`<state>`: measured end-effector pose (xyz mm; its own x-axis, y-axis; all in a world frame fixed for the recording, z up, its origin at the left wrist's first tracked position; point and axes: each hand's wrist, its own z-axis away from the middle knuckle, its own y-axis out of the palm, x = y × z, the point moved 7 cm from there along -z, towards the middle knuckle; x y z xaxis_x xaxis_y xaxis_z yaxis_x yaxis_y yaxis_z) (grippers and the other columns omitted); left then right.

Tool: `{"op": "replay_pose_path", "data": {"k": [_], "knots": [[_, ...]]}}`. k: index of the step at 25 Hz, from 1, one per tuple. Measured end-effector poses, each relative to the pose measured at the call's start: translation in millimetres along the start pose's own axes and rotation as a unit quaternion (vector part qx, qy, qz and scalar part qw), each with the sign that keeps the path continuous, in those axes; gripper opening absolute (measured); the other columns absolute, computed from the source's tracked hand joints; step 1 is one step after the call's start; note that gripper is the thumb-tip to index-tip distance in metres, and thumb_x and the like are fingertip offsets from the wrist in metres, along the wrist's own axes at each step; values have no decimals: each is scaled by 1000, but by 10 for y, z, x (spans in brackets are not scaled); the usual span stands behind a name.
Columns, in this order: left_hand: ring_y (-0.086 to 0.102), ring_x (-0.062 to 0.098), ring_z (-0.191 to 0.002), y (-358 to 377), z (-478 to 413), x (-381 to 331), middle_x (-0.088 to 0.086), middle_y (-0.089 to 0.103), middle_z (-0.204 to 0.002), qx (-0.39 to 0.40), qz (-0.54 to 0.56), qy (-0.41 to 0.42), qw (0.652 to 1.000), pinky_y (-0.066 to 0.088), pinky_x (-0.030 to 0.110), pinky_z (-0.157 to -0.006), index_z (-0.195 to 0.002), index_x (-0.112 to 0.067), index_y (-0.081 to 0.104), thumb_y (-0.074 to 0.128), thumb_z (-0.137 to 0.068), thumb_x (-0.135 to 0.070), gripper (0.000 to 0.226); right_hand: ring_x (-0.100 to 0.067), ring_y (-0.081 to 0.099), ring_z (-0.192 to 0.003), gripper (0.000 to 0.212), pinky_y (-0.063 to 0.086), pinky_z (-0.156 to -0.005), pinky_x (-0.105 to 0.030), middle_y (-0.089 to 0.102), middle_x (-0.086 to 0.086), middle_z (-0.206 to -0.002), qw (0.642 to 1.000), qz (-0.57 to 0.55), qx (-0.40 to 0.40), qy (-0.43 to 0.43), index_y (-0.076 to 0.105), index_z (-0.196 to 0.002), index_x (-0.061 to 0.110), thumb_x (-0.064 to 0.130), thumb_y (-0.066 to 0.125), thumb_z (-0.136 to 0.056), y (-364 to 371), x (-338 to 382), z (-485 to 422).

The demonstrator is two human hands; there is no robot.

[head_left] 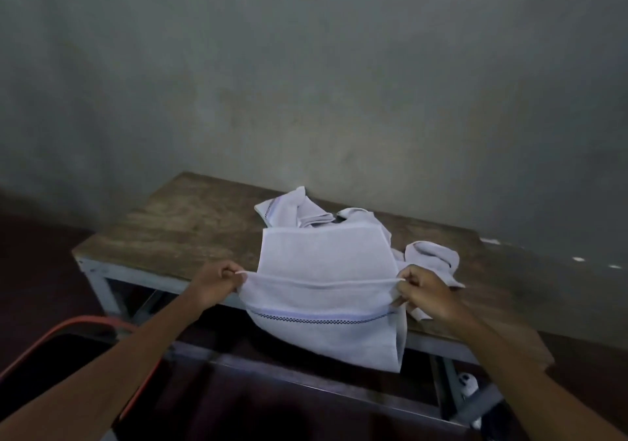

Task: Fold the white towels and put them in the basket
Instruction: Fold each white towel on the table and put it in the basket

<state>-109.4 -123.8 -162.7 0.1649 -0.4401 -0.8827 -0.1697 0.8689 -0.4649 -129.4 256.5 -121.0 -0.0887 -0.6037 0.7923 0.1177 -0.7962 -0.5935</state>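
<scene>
A white towel (326, 257) with a dark dotted stripe is stretched between both hands above the near edge of the wooden table (190, 226). My left hand (217, 284) pinches its left fold corner and my right hand (424, 291) pinches the right one. The towel's far half lies on the table and its striped end hangs over the front edge. Behind it lie other crumpled white towels (292, 209), and one more crumpled towel (431, 257) sits to the right. The basket with an orange-red rim (85, 321) stands at the lower left, dark inside.
The table has a grey metal frame (102, 281) and stands against a bare grey wall. The floor below is dark red-brown. A small white object (467, 384) lies under the table at the right.
</scene>
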Motion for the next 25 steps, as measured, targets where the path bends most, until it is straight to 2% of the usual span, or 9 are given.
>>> {"op": "replay_pose_path", "data": {"k": [5, 8, 10, 15, 17, 19, 21, 23, 25], "knots": [[58, 12, -68, 54, -636, -275, 2, 65, -76, -54, 1, 65, 996, 43, 14, -57, -84, -10, 65, 62, -88, -11, 5, -9, 61, -42, 9, 42, -42, -18, 60, -10, -64, 995, 35, -87, -42, 55, -78, 6, -1, 53, -85, -251, 301, -709], [56, 7, -71, 129, -1110, -399, -4, 62, -77, -69, 30, 61, 995, 41, 13, -60, -86, -14, 64, 62, -88, -14, 3, -19, 59, -52, 15, 46, -54, -27, 62, -10, -61, 988, 91, -121, -36, 59, -71, 9, 0, 54, -82, -381, 377, -1286], [57, 10, -75, 228, -1390, -359, -3, 63, -79, -52, 9, 56, 997, 42, 18, -65, -85, -15, 65, 64, -87, -16, 3, -26, 60, -66, 22, 50, -66, -33, 61, -5, -63, 986, 121, -110, -24, 59, -65, 14, -1, 54, -80, -386, 353, -1625], [62, 18, -85, 434, -1730, -15, 5, 68, -89, -14, -104, 41, 994, 43, 26, -74, -83, -11, 66, 66, -85, -17, 7, -24, 61, -83, 28, 42, -70, -27, 63, -1, -76, 976, 215, -36, -17, 58, -64, 22, -1, 58, -79, -164, 236, -2051], [62, 18, -81, 462, -1758, 16, 5, 68, -86, -14, -105, 52, 993, 43, 23, -68, -82, -9, 64, 65, -85, -15, 7, -25, 61, -97, 26, 45, -78, -28, 66, -7, -97, 982, 183, -27, -24, 62, -78, 21, -5, 58, -79, -123, 181, -2137], [59, 15, -74, 502, -1783, 0, 2, 64, -79, -3, -78, 65, 995, 43, 18, -63, -83, -10, 62, 66, -85, -12, 5, -25, 59, -105, 30, 45, -85, -29, 65, -10, -113, 978, 204, -9, -39, 65, -102, 16, -4, 58, -80, -86, 163, -2182], [55, 12, -69, 536, -1794, -5, 0, 60, -75, 10, -39, 69, 997, 44, 18, -64, -89, -11, 59, 67, -83, -9, 11, -26, 61, -97, 30, 44, -78, -27, 67, -12, -110, 964, 263, 16, -46, 66, -111, 11, 2, 60, -82, -50, 143, -2179], [53, 9, -66, 530, -1806, -1, -1, 59, -75, 20, -36, 74, 996, 44, 20, -65, -95, -13, 61, 68, -83, -9, 14, -26, 62, -87, 21, 42, -69, -27, 69, -12, -98, 954, 294, 29, -50, 69, -103, 11, 9, 63, -83, -35, 141, -2139], [53, 4, -68, 488, -1790, -36, -5, 61, -78, 32, -95, 103, 990, 42, 18, -64, -93, -14, 65, 67, -85, -15, 8, -27, 62, -84, 10, 41, -67, -27, 69, -10, -90, 953, 295, 22, -56, 71, -92, 11, 13, 66, -83, -75, 172, -2117]]}}
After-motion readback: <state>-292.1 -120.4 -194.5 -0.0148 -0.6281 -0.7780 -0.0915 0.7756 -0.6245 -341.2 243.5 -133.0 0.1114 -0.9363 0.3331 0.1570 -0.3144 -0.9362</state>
